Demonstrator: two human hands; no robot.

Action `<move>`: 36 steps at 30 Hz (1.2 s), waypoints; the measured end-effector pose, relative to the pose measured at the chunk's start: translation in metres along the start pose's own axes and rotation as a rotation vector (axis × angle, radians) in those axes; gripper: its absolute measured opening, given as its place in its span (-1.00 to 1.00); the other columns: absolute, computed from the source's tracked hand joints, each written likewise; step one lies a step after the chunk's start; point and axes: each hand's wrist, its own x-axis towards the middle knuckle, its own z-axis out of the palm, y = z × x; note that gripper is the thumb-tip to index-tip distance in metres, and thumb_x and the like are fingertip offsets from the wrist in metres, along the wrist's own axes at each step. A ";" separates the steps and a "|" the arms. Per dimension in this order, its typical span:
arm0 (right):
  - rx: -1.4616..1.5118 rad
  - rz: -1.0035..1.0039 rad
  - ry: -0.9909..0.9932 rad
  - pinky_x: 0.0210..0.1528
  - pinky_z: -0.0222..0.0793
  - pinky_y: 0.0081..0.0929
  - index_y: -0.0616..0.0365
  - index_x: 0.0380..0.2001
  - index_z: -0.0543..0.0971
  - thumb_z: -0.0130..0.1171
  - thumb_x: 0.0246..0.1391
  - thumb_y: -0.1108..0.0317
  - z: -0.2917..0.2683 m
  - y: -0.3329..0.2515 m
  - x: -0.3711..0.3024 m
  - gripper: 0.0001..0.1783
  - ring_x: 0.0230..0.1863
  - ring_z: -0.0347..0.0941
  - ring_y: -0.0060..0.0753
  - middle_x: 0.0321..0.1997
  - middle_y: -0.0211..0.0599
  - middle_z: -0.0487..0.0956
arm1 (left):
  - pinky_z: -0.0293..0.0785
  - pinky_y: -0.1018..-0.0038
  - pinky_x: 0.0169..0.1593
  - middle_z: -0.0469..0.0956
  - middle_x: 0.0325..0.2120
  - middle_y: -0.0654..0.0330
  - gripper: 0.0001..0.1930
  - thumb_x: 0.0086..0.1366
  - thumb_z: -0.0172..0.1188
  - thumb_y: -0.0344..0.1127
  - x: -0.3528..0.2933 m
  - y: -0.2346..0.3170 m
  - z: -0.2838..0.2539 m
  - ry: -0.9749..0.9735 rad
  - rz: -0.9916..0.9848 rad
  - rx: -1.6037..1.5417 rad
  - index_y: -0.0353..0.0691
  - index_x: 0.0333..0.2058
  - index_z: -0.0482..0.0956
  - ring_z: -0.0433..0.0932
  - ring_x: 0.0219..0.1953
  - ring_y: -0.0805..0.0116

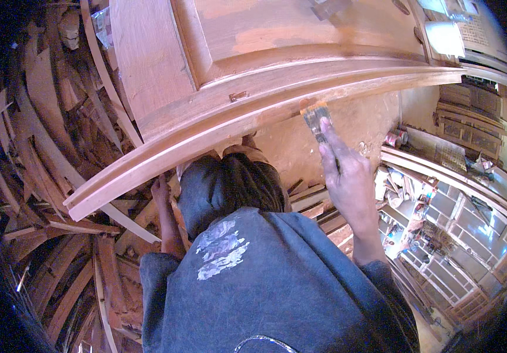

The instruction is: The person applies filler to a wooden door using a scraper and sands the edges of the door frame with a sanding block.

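In my right hand (347, 170) is a flat paintbrush (316, 116), its handle gripped by closed fingers. The dark bristles have orange-stained tips that meet the lower side of a long wooden edge. That edge belongs to a paneled wooden door (153, 76), lying before me with orange-brown patches on its panel and a small cut slot (238, 96) in the frame. My left hand (160, 191) is just below the near-left part of the edge; it is small and dark here, and I cannot tell if its fingers hold anything.
Wood offcuts (41, 147) are heaped along the left. On the right, planks (459, 182) stretch beside a pale window-like grid (453, 235), and red-and-white cans (397, 138) stand near the wall. A dark blurred object (328, 8) sits on the door's far part.
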 end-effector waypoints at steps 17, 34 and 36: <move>-0.259 -0.175 -0.233 -0.36 0.44 -0.06 -0.09 0.21 0.46 0.16 0.19 0.33 -0.040 0.031 0.016 -0.51 -0.44 0.54 0.12 -0.42 0.09 0.58 | 0.29 0.45 -0.56 0.43 -0.74 0.22 -0.48 0.32 0.14 0.13 -0.004 -0.025 0.016 -0.021 -0.037 0.057 -0.30 -0.44 0.66 0.38 -0.69 0.45; -0.760 -0.420 -0.522 -0.27 0.42 0.01 -0.05 0.05 0.53 0.02 0.22 0.18 -0.125 0.006 0.100 -0.63 -0.30 0.56 0.10 -0.39 -0.02 0.62 | 0.37 0.39 -0.46 0.48 -0.67 0.19 -0.45 0.35 0.08 0.14 -0.057 -0.047 0.046 0.073 0.014 0.017 -0.34 -0.43 0.63 0.44 -0.60 0.41; -0.624 -0.271 -0.486 -0.15 0.47 -0.10 0.02 0.08 0.55 0.10 0.21 0.23 -0.129 0.001 0.092 -0.62 -0.16 0.58 0.08 -0.18 0.01 0.64 | 0.37 0.39 -0.45 0.49 -0.66 0.18 -0.44 0.35 0.07 0.14 -0.065 -0.052 0.046 0.088 0.019 0.024 -0.34 -0.43 0.63 0.45 -0.60 0.41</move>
